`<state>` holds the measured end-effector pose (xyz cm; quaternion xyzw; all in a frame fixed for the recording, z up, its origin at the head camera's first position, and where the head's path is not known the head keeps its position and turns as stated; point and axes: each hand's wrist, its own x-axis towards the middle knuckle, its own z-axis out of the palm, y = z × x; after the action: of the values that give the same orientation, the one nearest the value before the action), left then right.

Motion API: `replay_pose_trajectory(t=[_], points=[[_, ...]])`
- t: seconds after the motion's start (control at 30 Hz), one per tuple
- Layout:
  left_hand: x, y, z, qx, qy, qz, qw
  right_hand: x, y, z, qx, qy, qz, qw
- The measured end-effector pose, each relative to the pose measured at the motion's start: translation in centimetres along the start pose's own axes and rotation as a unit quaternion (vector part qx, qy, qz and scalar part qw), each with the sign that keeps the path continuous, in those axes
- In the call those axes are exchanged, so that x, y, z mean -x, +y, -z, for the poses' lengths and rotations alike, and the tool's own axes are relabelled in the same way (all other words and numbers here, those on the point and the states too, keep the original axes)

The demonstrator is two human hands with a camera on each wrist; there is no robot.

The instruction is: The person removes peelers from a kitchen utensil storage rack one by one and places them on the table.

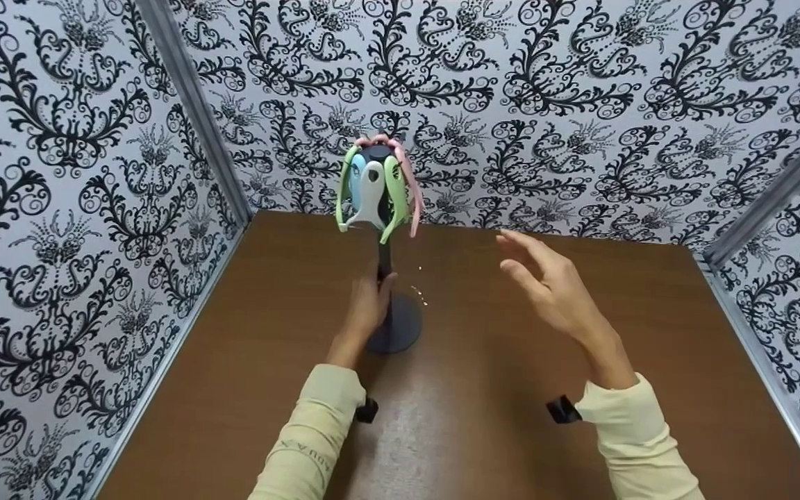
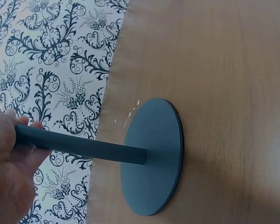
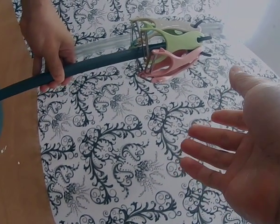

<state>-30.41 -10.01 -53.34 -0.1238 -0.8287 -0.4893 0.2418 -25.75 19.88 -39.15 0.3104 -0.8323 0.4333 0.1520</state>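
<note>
A dark stand has a slim pole (image 2: 84,147) rising from a round base (image 1: 400,326) on the table. Several pastel Y-shaped peelers hang from hooks around its top: a white peeler (image 1: 371,191) at the front, a green peeler (image 3: 182,39), a pink peeler (image 3: 172,65) and a blue one partly hidden behind the white. My left hand (image 1: 370,302) grips the pole below the peelers, fingers wrapped round it. To the right of the stand, my right hand (image 1: 556,285) is held in the air, fingers loosely extended and holding nothing.
The brown wooden table (image 1: 483,430) is bordered by patterned panels (image 1: 546,125) at the back and both sides. Small pale marks (image 1: 419,295) show on the table beside the base. A black wrist camera (image 1: 564,410) sits at the right cuff.
</note>
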Motion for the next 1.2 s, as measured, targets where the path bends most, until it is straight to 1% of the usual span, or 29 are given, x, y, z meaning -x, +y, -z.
replay_pose_trajectory(t=[0.17,0.3,0.4,0.47,0.6,0.77,1.0,1.1,1.2], points=[[0.6,0.1,0.0,-0.003,0.007,-0.019,0.9998,-0.5,-0.5,-0.2,-0.009,-0.001,0.001,1.0000],[1.2,0.3,0.3,-0.006,0.014,-0.024,0.9996,-1.2,-1.2,-0.5,-0.022,-0.002,0.010,0.9997],[1.6,0.5,0.4,-0.011,0.015,-0.023,0.9996,-1.6,-1.7,-0.7,-0.027,-0.004,0.018,0.9995],[1.9,0.7,0.3,-0.016,0.014,-0.028,0.9994,-1.9,-2.0,-0.7,-0.026,-0.003,0.022,0.9994],[2.3,1.2,0.2,-0.030,0.008,-0.034,0.9989,-2.3,-2.5,-0.9,-0.022,-0.008,0.030,0.9993],[2.5,1.6,0.1,-0.045,-0.002,-0.038,0.9983,-2.9,-2.9,-1.2,-0.015,-0.018,0.047,0.9986],[3.1,2.4,0.0,-0.020,-0.041,-0.005,0.9990,-3.4,-3.3,-1.7,-0.014,-0.019,0.063,0.9977],[3.6,2.6,-0.2,-0.027,-0.042,-0.017,0.9986,-3.6,-3.3,-2.1,-0.013,-0.012,0.069,0.9974],[4.0,2.6,-0.3,-0.023,-0.038,-0.032,0.9985,-3.8,-3.4,-2.5,-0.007,-0.003,0.078,0.9969]])
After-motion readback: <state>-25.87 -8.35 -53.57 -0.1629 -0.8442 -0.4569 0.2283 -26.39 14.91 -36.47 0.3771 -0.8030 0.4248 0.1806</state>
